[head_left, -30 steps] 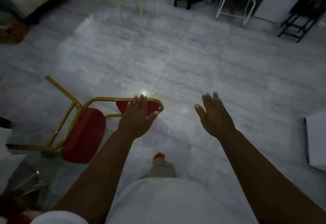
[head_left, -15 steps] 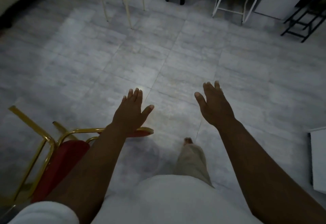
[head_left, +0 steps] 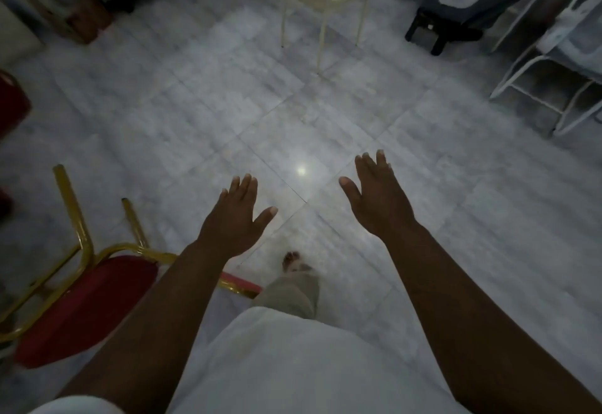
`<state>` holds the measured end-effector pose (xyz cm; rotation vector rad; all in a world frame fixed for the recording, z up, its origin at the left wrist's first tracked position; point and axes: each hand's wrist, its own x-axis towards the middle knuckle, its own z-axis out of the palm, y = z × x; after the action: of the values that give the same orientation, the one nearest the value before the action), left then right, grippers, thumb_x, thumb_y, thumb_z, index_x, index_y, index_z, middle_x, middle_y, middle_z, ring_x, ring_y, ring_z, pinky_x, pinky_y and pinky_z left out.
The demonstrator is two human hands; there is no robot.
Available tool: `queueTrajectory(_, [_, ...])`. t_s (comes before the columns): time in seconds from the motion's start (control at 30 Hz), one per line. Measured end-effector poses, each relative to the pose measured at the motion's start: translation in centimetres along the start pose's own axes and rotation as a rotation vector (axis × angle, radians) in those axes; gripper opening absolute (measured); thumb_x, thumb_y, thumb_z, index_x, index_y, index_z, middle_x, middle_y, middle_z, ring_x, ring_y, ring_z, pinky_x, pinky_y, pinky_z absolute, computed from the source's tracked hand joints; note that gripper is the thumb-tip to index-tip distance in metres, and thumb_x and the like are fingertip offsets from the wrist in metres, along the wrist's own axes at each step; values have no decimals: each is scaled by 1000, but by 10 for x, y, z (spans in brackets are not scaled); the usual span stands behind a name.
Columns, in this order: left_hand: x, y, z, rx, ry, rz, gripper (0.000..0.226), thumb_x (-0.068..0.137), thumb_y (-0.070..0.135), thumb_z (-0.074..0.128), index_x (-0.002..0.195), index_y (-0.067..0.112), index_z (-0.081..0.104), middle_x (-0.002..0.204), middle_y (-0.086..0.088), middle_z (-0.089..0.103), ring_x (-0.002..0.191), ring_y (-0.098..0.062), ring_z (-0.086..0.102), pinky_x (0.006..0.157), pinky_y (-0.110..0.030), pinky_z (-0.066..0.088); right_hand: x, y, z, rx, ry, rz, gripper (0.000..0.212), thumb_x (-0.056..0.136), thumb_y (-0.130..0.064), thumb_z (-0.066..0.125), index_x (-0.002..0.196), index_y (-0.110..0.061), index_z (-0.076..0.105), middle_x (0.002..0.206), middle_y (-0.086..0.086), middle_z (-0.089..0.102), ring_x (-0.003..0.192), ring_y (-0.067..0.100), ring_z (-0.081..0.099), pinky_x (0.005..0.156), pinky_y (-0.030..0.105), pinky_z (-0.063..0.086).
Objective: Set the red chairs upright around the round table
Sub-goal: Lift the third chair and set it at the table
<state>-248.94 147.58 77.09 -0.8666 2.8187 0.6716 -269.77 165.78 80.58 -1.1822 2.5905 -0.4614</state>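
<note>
Both hands are out over the floor (head_left: 325, 127), fingers spread, holding nothing: left hand (head_left: 235, 221), right hand (head_left: 378, 200). The red chair (head_left: 81, 303) lies tipped over, near left, beside the left forearm, gold legs pointing away.

Red chair (head_left: 84, 309), gold metal frame, tipped on side on floor lower left, legs pointing up-left.

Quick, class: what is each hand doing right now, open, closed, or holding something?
Left hand: open, fingers spread, holding nothing, above the tipped red chair.
Right hand: open, empty, held over the floor.
</note>
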Motion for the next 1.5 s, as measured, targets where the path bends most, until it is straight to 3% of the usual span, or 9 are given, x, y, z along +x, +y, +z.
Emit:
queueTrajectory(0.1, [54,-15,-12,-47,25,-76,82,92,61,26,151,9,6,161,-7,1,148,-20,-7,118,-36,-2,69,-2,-2,-24,-18,-57,69,96,-55,24,147,-8,26,158,12,22,149,25,-1,120,38,5])
queueTrajectory(0.47, [214,-105,-107,-90,153,-295,83,91,63,24,151,9,6,161,-6,1,148,-20,-7,120,-38,0,313,-70,-17,-141,-128,-303,69,97,-54,24,149,-9,21,159,9,18,148,22,-6,119,34,2])
queueTrajectory(0.77, [222,-185,-134,-201,300,-745,81,93,61,25,152,9,5,161,-6,-1,148,-20,-7,119,-37,-2,467,-196,29,-151,-262,-715,71,96,-55,25,148,-5,24,158,13,22,148,25,-3,120,38,4])
queueTrajectory(0.87, [203,-194,-128,-260,356,-952,86,90,67,23,151,8,9,161,-9,4,149,-23,-1,121,-41,6,497,-247,50,-190,-355,-929,71,97,-54,25,148,-6,22,158,12,20,148,24,-3,118,35,2])
queueTrajectory(1.03, [159,-175,-111,-317,490,-1269,102,82,78,8,147,2,28,154,-18,28,146,-31,19,118,-48,19,515,-329,91,-212,-513,-1302,72,96,-55,22,148,-5,25,157,14,24,148,27,1,119,37,5])
queueTrajectory(1.2, [117,-123,-87,-447,595,-1599,102,76,72,10,148,0,20,157,-19,18,147,-33,12,118,-44,12,468,-397,145,-271,-694,-1594,71,97,-54,24,149,-5,24,158,13,22,149,26,-1,119,37,4])
queueTrajectory(1.37, [79,-95,-33,-621,652,-1849,119,67,84,-11,150,3,11,160,-14,8,148,-29,3,119,-42,8,380,-437,190,-316,-815,-1894,69,97,-54,27,146,-5,30,155,14,29,148,29,7,119,40,13])
queueTrajectory(1.5, [51,-90,6,-777,735,-1968,98,81,74,10,150,4,11,160,-14,9,148,-30,5,119,-44,12,307,-452,224,-448,-923,-2065,67,97,-52,30,148,-8,27,157,12,25,148,26,5,119,40,14])
